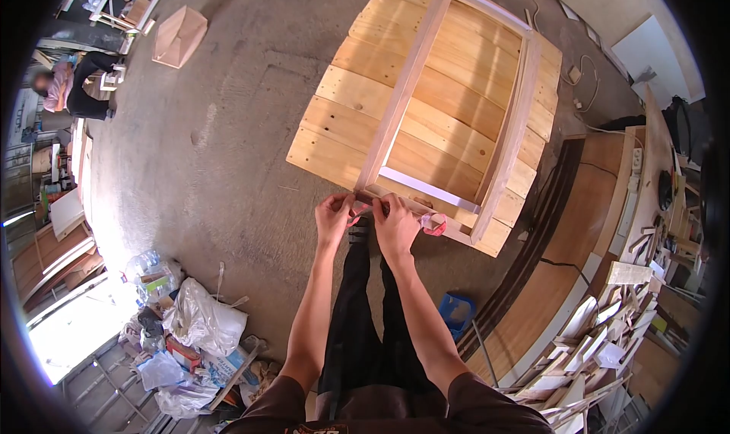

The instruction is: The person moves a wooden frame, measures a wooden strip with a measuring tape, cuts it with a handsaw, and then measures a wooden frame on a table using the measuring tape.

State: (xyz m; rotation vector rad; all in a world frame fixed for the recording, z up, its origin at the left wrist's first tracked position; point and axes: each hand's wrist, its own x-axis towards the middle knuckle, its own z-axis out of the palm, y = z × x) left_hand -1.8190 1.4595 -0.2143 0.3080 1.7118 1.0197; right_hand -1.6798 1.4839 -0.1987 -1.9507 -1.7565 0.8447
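Note:
My left hand [333, 215] is closed in a pinch at the near left corner of a wooden frame [411, 77]. Beside it, my right hand [396, 225] has its fingers pressed together at the frame's near edge. Between the hands runs a thin pink-red tape [356, 215], partly hidden by my fingers. A round pink-red tape roll [434, 223] shows just right of my right hand. Underneath the frame lies a panel of pale wooden planks [342, 99]. Two white strips, such as the near one [430, 188], cross the frame at its ends.
A blue plastic object [457, 313] rests on the floor by my legs. Offcuts of wood [585, 343] pile up at right. White bags [201, 318] and rubbish lie at left. A cardboard piece [180, 37] is on the floor; another person [80, 84] bends over at far left.

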